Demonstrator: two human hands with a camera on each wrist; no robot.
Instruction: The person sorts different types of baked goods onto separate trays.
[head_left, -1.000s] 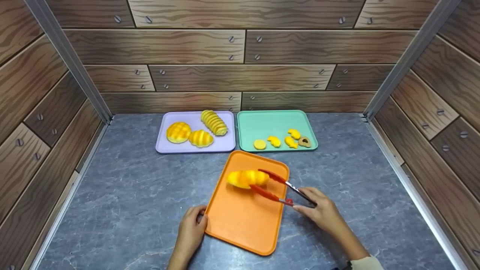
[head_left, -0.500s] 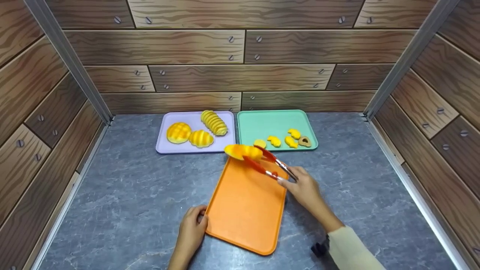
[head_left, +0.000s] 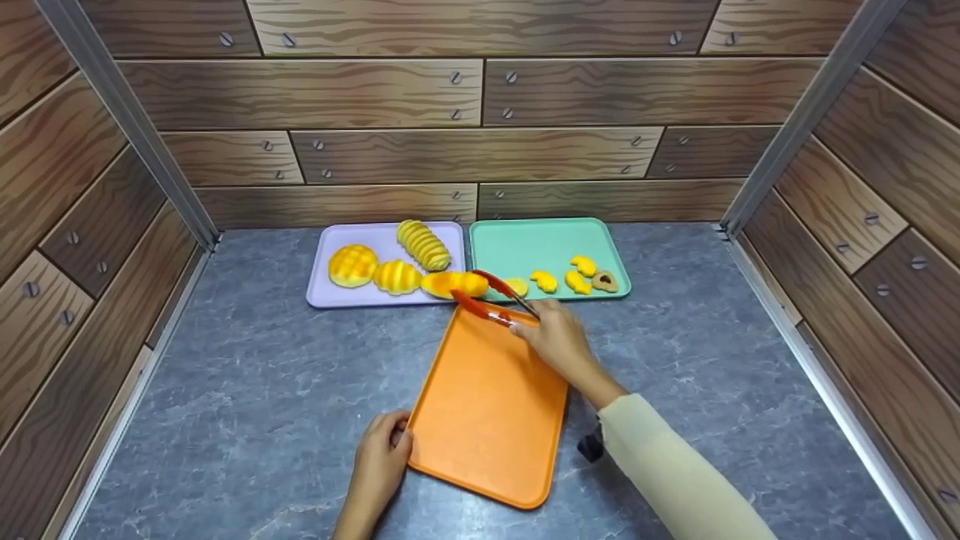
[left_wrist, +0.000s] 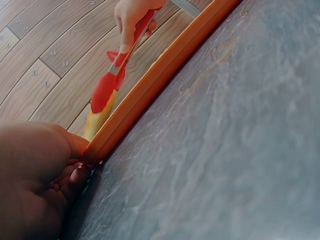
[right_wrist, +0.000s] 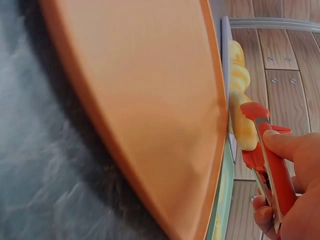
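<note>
Right hand (head_left: 559,341) gripping tongs (head_left: 491,298), bun (head_left: 453,283) seemingly clamped

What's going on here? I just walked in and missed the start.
A person's right hand squeezes red tongs around a yellow bread roll, held over the right edge of the purple tray, which carries three other breads. The left hand grips the near-left corner of the bare orange tray. The green tray carries small cookies.

Wood-plank walls (head_left: 480,90) with screws; grey marbled tabletop (head_left: 247,390); metal corner posts (head_left: 127,127).
</note>
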